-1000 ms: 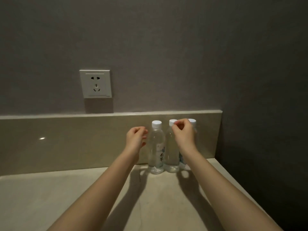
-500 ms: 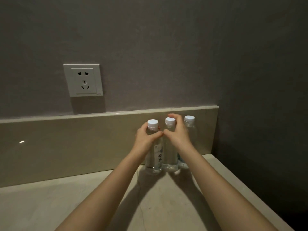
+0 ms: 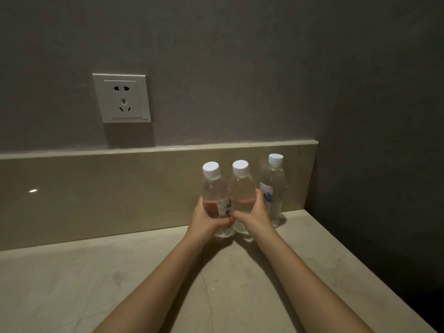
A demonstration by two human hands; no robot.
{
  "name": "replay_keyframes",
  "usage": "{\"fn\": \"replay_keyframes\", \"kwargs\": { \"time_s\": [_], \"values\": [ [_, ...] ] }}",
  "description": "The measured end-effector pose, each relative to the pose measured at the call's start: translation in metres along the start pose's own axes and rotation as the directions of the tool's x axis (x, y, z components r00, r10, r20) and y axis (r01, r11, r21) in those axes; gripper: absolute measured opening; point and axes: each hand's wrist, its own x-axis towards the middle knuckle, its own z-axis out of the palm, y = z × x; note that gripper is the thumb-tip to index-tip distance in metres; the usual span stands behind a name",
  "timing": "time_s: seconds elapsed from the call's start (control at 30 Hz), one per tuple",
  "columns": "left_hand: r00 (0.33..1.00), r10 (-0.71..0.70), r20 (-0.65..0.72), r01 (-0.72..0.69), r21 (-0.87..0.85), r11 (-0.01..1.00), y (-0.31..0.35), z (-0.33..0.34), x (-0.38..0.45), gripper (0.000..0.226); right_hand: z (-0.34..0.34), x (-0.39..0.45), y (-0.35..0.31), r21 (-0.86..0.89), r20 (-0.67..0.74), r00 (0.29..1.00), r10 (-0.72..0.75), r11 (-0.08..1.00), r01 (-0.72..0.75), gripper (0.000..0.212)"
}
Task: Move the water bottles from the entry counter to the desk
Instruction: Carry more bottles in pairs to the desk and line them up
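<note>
Just right of the frame's centre, the left hand [image 3: 207,218] is gripping the lower body of the left water bottle [image 3: 214,188] while the right hand [image 3: 255,215] is wrapping round the middle water bottle [image 3: 241,186], the two bottles touching side by side. The third water bottle [image 3: 273,186] is standing just to their right on the counter [image 3: 120,280], against the backsplash [image 3: 96,188], with the wall socket [image 3: 122,98] sitting at upper left.

My left hand [image 3: 207,218] covers the lower left bottle [image 3: 215,188]; my right hand [image 3: 255,216] covers the lower middle bottle [image 3: 242,186]; label print unreadable; can't tell whether their bases touch the counter [image 3: 96,284]; forearms cut off at the near edge.
</note>
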Motion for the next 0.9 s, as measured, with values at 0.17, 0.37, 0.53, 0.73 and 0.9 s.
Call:
{"fn": "replay_keyframes", "kwargs": {
  "time_s": [0.17, 0.37, 0.53, 0.73, 0.9],
  "values": [
    [1.0, -0.001, -0.015, 0.002, 0.045, 0.999, 0.006, -0.003, -0.006, 0.058, 0.0, -0.008, -0.002, 0.117, -0.026, 0.999, 0.037, 0.993, -0.033, 0.064],
    [0.998, 0.065, -0.005, -0.064, 0.068, 0.996, 0.027, 0.001, -0.024, 0.051, -0.003, -0.029, -0.013, 0.241, -0.103, 0.993, 0.06, 0.97, -0.034, 0.052],
    [0.993, 0.118, 0.03, -0.119, 0.045, 0.992, 0.057, 0.014, -0.04, 0.05, -0.027, -0.047, -0.031, 0.3, -0.157, 0.987, 0.022, 0.954, 0.027, 0.034],
    [0.982, 0.177, 0.068, -0.179, 0.032, 0.983, 0.096, 0.053, -0.076, 0.045, -0.079, -0.076, -0.058, 0.338, -0.172, 0.985, -0.008, 0.939, 0.066, 0.05],
    [0.961, 0.18, 0.211, -0.198, 0.067, 0.978, 0.115, 0.131, -0.105, 0.039, -0.166, -0.106, -0.056, 0.397, -0.25, 0.968, 0.032, 0.915, 0.073, 0.04]
  ]
}}
